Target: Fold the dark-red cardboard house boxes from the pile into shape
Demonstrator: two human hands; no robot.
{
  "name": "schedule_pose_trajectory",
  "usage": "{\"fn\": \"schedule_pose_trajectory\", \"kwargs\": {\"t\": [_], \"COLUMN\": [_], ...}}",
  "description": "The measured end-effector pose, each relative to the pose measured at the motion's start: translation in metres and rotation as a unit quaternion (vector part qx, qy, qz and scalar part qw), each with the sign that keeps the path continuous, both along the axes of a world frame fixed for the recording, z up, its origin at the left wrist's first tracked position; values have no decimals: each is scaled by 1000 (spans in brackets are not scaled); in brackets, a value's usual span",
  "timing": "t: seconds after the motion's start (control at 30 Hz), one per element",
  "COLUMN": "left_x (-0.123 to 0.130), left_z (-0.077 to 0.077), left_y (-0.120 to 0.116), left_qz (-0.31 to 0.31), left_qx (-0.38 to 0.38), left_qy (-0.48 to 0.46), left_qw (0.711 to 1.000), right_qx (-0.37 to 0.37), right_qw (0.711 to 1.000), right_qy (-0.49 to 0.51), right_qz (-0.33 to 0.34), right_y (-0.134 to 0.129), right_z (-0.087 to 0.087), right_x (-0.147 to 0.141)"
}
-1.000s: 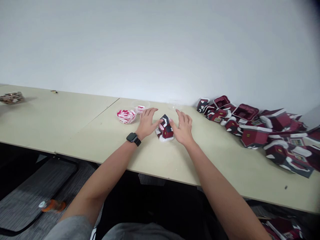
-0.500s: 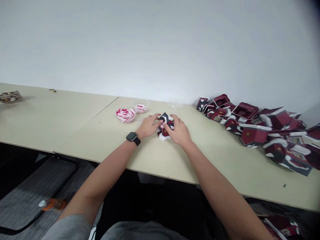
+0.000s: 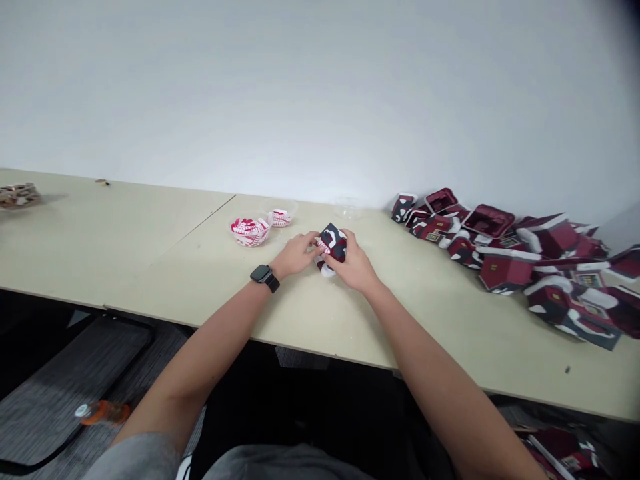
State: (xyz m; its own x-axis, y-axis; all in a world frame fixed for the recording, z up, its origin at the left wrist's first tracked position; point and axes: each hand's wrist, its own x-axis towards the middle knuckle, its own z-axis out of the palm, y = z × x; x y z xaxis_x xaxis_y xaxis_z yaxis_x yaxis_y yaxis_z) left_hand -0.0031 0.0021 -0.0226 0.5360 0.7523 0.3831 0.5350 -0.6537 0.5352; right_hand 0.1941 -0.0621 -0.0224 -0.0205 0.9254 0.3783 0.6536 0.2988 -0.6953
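Observation:
My right hand (image 3: 356, 265) grips a small toy house (image 3: 334, 240) from its right side. The house is dark red with a dark grey roof and white snow-like patches, and it is tilted just above the table. On its left side sits a small red-and-white striped piece (image 3: 324, 247). The fingers of my left hand (image 3: 296, 255) are closed at this piece, thumb and fingertips against it. Part of the house is hidden behind my fingers.
Left of my hands, a clear bowl (image 3: 250, 232) holds red-and-white pieces, with a second bowl (image 3: 281, 215) behind it. A clear container (image 3: 349, 208) stands near the wall. Similar houses (image 3: 507, 270) are heaped at right. Brown pieces (image 3: 19, 195) lie far left.
The house has been tipped up and turned a little within my right hand. My left fingers have shifted from its top to the striped piece at its left side.

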Motion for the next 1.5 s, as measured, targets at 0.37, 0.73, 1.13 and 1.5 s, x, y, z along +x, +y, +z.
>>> {"fn": "schedule_pose_trajectory", "kwargs": {"t": [0.37,0.73,1.13,1.5], "left_x": [-4,-8,-7,-9], "left_z": [-2,-2,0,2], "left_y": [7,9,3,1], "left_qz": [-6,-33,-69,-113], "left_qx": [-3,-82,-102,-106], "left_qy": [-40,-104,-100,-99], "left_qw": [999,991,987,983], "right_qx": [-22,-12,-11,-22], "right_qw": [997,993,991,993], "right_qy": [72,111,125,107], "right_qz": [31,48,39,49], "right_y": [4,0,3,0], "right_z": [-1,7,4,7], "right_x": [2,0,0,1]}}
